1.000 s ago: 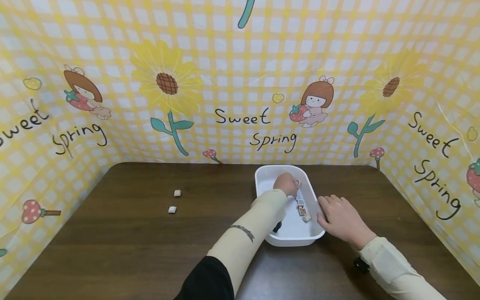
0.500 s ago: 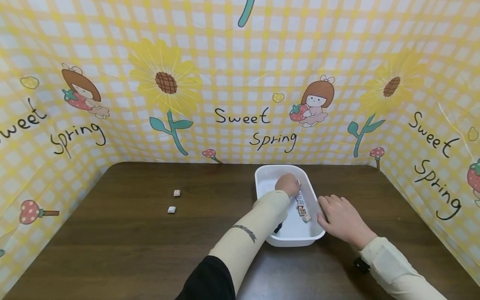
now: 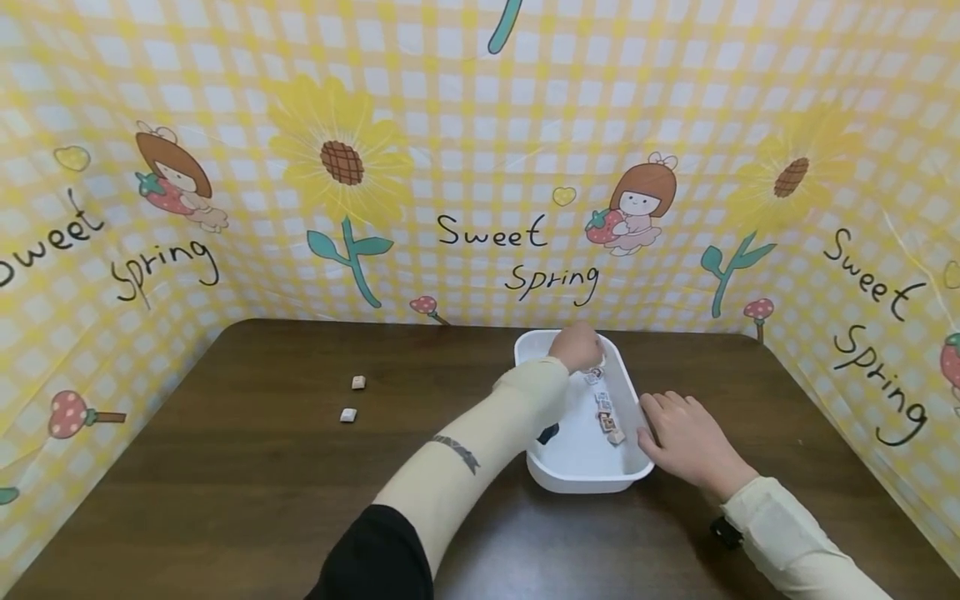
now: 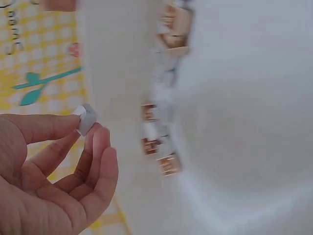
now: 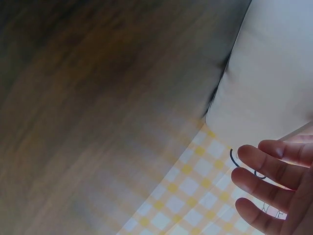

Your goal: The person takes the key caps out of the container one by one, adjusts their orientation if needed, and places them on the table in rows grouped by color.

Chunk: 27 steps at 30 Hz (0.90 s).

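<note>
My left hand is over the far end of a white plastic tub. Its thumb and fingertips pinch a small white-grey keycap, held up level with the tub's rim in the left wrist view. Below, along the tub's right wall, lies a row of brown and white keycaps, some with printed marks. My right hand rests against the outside of the tub's right wall, fingers slightly bent. In the right wrist view its fingers hold nothing, and the thumb side is partly cut off.
Two loose keycaps lie on the dark wooden table to the left: one keycap farther back, another keycap nearer. A yellow checked cloth hangs behind the table and along both sides.
My left hand has risen from the tub's floor toward its far rim, now with a keycap between the fingertips. More of the row shows. My right hand has stayed by the wall.
</note>
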Each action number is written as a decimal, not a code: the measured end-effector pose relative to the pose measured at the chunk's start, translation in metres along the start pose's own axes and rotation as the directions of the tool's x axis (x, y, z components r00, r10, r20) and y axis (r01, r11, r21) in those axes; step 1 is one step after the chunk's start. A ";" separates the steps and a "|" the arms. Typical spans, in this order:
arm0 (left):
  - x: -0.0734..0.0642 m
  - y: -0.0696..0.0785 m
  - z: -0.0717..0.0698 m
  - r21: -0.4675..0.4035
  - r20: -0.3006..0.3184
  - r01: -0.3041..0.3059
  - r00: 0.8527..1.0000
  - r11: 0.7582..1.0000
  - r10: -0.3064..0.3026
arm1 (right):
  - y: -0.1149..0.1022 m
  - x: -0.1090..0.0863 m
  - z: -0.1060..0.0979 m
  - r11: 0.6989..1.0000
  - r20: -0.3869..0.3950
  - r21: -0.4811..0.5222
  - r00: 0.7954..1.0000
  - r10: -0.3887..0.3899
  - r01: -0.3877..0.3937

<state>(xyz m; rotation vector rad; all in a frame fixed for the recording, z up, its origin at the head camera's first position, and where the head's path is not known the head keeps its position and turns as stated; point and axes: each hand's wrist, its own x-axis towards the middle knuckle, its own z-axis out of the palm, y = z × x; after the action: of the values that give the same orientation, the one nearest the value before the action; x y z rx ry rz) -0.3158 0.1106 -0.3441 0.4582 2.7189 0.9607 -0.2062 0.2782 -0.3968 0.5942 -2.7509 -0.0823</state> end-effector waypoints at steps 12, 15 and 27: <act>-0.032 -0.014 -0.052 -0.312 0.158 -0.028 0.984 0.950 0.081 | 0.000 0.000 -0.001 0.999 0.044 0.013 0.998 0.034 -0.035; -0.040 -0.024 -0.059 -0.330 0.170 -0.048 0.979 0.943 0.110 | 0.000 0.000 0.000 0.999 0.044 0.012 0.998 0.035 -0.036; -0.077 -0.073 -0.071 -0.440 0.166 -0.072 0.973 0.895 0.160 | -0.001 0.000 0.000 0.999 0.039 0.009 0.999 0.034 -0.034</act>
<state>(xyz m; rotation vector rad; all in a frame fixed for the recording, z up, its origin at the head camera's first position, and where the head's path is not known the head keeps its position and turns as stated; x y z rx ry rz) -0.2817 -0.0111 -0.3288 0.5957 2.2293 1.4210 -0.2054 0.2769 -0.3966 0.5541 -2.7998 -0.0729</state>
